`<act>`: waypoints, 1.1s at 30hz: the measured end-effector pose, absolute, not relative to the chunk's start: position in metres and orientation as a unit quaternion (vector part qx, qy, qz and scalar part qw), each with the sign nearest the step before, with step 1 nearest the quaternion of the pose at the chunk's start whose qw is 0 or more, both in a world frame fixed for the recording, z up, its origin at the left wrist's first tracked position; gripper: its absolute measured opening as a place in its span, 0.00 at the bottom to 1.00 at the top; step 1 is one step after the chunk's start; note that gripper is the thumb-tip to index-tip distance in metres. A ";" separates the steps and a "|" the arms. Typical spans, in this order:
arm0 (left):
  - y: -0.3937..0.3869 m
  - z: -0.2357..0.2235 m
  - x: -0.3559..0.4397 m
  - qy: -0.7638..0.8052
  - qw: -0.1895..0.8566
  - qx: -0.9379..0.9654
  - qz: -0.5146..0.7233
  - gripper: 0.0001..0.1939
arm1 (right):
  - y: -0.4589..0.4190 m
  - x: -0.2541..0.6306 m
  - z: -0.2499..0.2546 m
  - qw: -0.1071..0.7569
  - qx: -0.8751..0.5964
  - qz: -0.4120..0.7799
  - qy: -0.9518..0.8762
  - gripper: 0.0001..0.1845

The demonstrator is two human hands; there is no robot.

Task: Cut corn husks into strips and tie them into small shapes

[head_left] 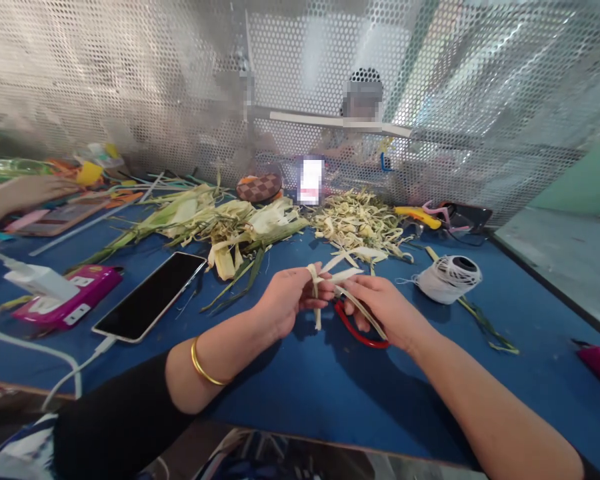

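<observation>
My left hand [293, 297] pinches a pale corn husk strip [317, 320], which loops over the fingers and hangs down below them. Close beside it, my right hand [375, 303] has its fingers closed on another part of the husk strips, and a pale end [347, 274] sticks out between the two hands. A red scissor-like handle [359, 333] shows under my right hand; whether the fingers hold it or it lies on the table I cannot tell. Beyond the hands lies a heap of curled husk strips [363, 223].
Corn husks [230, 223] lie at the back left. Left are a phone [150, 297] on a cable and a purple power strip [87, 293]. A white thread spool [447, 279] stands right. Another person's hand [40, 190] is far left. A perforated metal screen [305, 60] closes the back.
</observation>
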State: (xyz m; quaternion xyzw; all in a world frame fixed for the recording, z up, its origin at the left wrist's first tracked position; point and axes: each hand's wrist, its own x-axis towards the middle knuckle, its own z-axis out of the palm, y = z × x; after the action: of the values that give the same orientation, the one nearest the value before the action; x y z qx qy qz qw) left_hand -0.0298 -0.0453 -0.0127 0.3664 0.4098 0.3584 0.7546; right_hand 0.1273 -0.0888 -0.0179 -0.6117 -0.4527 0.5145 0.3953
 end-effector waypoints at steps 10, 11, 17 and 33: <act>-0.042 -0.014 -0.031 0.441 0.702 0.416 0.373 0.12 | -0.097 0.133 -0.005 0.376 -0.474 0.383 -0.698 0.10; -0.043 -0.013 -0.031 0.437 0.700 0.431 0.365 0.12 | -0.098 0.134 -0.006 0.379 -0.467 0.320 -0.732 0.10; -0.053 -0.003 -0.029 0.386 0.693 0.534 0.293 0.12 | -0.101 0.131 -0.005 0.468 -0.431 -0.028 -0.771 0.11; -0.054 -0.008 -0.030 0.398 0.736 0.512 0.194 0.21 | -0.090 0.120 -0.023 0.397 -0.645 0.142 -0.638 0.16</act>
State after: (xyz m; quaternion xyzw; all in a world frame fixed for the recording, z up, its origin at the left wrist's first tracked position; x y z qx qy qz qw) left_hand -0.0303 -0.0541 -0.0080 0.5119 0.3982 0.1938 0.7361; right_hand 0.1197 -0.0901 -0.0231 -0.6448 -0.6377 0.1421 0.3967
